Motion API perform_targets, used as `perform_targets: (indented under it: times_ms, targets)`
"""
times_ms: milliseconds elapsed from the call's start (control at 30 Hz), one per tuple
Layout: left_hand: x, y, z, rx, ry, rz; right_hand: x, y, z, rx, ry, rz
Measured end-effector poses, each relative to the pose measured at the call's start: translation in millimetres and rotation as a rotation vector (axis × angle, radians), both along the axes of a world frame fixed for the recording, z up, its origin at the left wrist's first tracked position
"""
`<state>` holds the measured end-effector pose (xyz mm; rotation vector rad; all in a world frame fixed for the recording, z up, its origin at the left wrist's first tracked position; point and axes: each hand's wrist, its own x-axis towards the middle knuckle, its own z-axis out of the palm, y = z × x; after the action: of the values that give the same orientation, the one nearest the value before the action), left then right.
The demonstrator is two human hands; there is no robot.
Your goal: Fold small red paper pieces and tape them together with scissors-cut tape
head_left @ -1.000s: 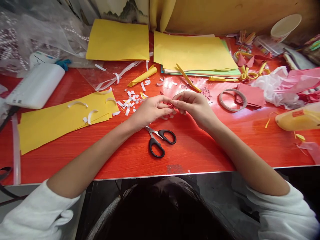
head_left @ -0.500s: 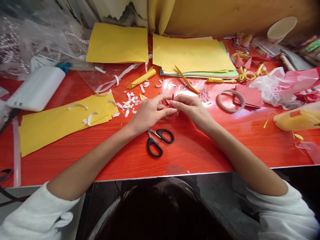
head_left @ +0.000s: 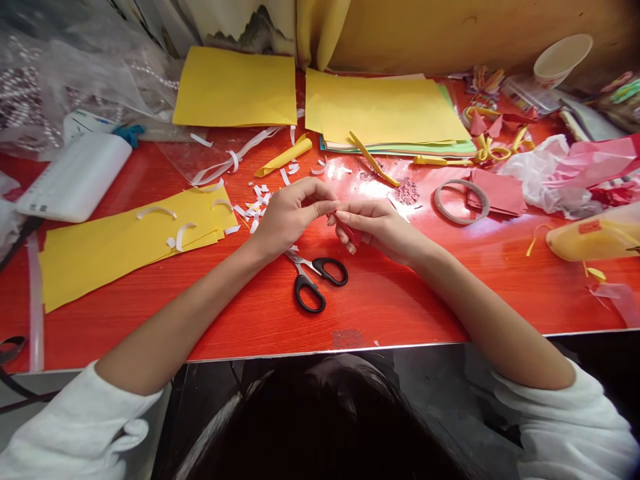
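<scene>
My right hand (head_left: 387, 230) is closed on a small red paper piece (head_left: 351, 233), which shows below its thumb and fingers. The thumb and forefinger of my left hand (head_left: 293, 217) pinch at the near tip of that red piece, where the two hands meet; the fingers hide most of it. Just below my left hand lie black-handled scissors (head_left: 313, 277), handles apart, their blades partly under the hand. White paper snippets (head_left: 257, 200) are scattered beside my left hand.
Yellow strips (head_left: 125, 243) lie at left, yellow sheets (head_left: 235, 87) and a paper stack (head_left: 380, 110) at the back. A tape roll (head_left: 463, 201) rests near red paper squares (head_left: 500, 193). A white device (head_left: 80, 173) sits left, a cup (head_left: 560, 60) back right.
My left fingers have opened out from around the red piece and moved slightly left. My right hand has turned, and the red piece now points down below its fingers.
</scene>
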<state>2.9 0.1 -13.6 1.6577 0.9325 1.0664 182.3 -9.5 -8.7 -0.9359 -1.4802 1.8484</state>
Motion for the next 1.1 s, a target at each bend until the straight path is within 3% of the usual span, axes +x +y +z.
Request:
perform_targets:
  times_ms: [133,300,400,600,800,1100]
  targets:
    - [-3,-1,0.6,0.154,0.170,0.087,-1,-2,3.5,-0.095,0.049,0.047]
    - [-2,-3,-1.7,0.277,0.254,0.105,-2,-5,8.4,-0.125,0.016,0.071]
    - [-1,-3,-4.0,0.256,0.240,0.102,-2,-5,8.4,-0.132,0.019,0.078]
    - [-4,2,-1.3,0.053,0.090,0.091,-1,-3,3.8,-0.152,0.038,0.072]
    - [-7,4,7.6,0.118,0.111,0.017,2,-1,2.4,-0.175,0.111,0.066]
    - [-4,0,1.9,0.251,0.161,0.072,0,-3,3.6,-0.315,0.247,0.112]
